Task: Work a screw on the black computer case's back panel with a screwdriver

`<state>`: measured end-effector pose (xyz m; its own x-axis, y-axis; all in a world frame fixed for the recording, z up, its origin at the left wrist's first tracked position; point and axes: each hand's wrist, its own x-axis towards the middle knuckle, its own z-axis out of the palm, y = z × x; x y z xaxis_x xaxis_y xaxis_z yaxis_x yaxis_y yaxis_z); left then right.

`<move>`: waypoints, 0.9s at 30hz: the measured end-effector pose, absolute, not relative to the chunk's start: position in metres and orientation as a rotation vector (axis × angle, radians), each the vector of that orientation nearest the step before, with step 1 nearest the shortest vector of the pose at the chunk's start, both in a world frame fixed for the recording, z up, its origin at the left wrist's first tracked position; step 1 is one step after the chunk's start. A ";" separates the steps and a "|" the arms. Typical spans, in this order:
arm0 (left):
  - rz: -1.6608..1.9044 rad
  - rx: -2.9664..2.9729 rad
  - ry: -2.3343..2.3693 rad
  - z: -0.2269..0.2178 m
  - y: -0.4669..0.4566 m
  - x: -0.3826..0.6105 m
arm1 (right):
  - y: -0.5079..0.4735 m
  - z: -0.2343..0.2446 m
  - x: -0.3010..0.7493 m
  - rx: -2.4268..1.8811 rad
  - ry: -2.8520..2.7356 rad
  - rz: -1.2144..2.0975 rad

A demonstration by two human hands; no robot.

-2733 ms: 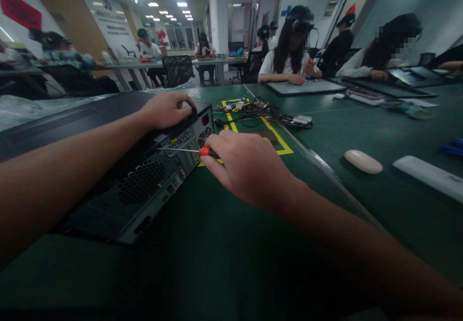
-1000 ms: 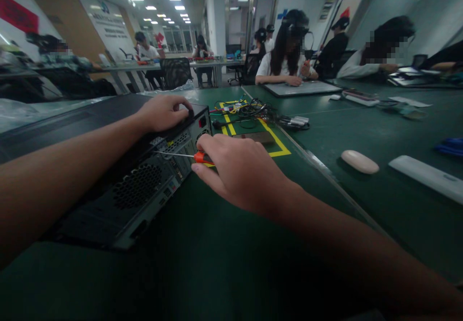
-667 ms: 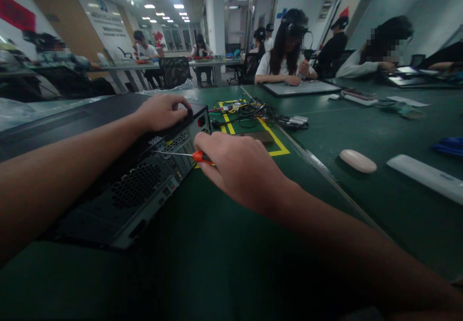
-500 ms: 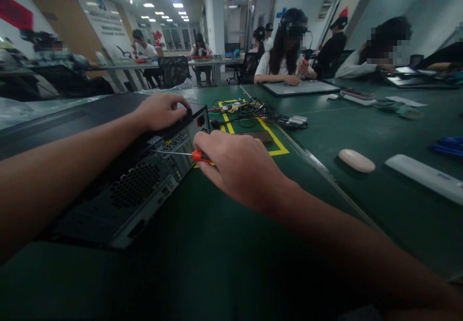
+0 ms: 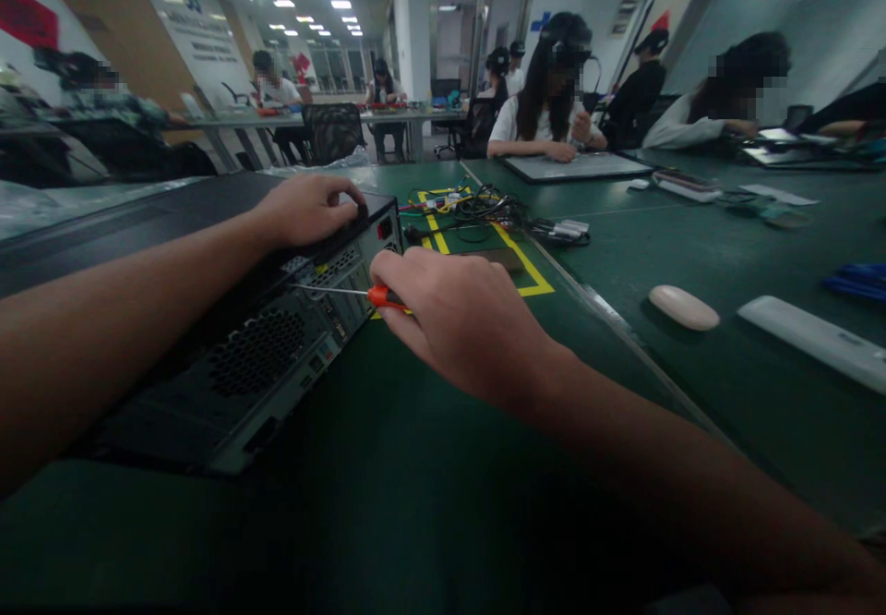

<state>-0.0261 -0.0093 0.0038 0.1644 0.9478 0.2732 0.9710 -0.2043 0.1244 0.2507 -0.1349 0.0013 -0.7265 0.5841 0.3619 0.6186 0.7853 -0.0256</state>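
Observation:
A black computer case (image 5: 166,213) lies on the green table at the left, its rear panel with a honeycomb vent (image 5: 259,352) and ports turned towards me. My left hand (image 5: 308,211) presses on the case's top near the rear corner, thumb and forefinger curled together at the edge; its other fingers are hidden. My right hand (image 5: 463,319) is closed round the orange and black handle of a screwdriver (image 5: 379,296). The thin metal shaft points left, and its tip meets the rear panel near the upper edge. Whether a screw sits under the tip I cannot make out.
Behind my right hand, tangled cables (image 5: 491,209) lie by yellow tape (image 5: 536,278) and a brown flat block (image 5: 502,261). To the right are a pale oval object (image 5: 684,307) and a long white bar (image 5: 817,338). Across the table a person (image 5: 546,98) works at a grey panel (image 5: 588,168).
Both hands, the screwdriver and the case hold nearly the same places. The view has shifted very slightly, and the person across the table has moved a raised hand a little.

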 end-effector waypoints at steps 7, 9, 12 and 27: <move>-0.411 -2.310 -1.918 0.004 -0.010 -0.025 | -0.135 0.001 0.252 -0.910 -2.616 -0.128; -0.402 -2.314 -1.907 0.004 -0.010 -0.024 | -0.135 0.001 0.251 -0.901 -2.611 -0.134; -0.393 -2.322 -1.898 0.006 -0.012 -0.022 | -0.134 -0.001 0.251 -0.883 -2.602 -0.144; -0.433 -2.328 -1.897 0.002 -0.007 -0.027 | -0.135 -0.002 0.253 -0.879 -2.591 -0.137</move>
<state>-0.0270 -0.0073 0.0018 0.1801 0.9414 0.2853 0.9719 -0.2150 0.0958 0.2530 -0.1351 -0.0024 -0.7224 0.5629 0.4015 0.6022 0.7976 -0.0346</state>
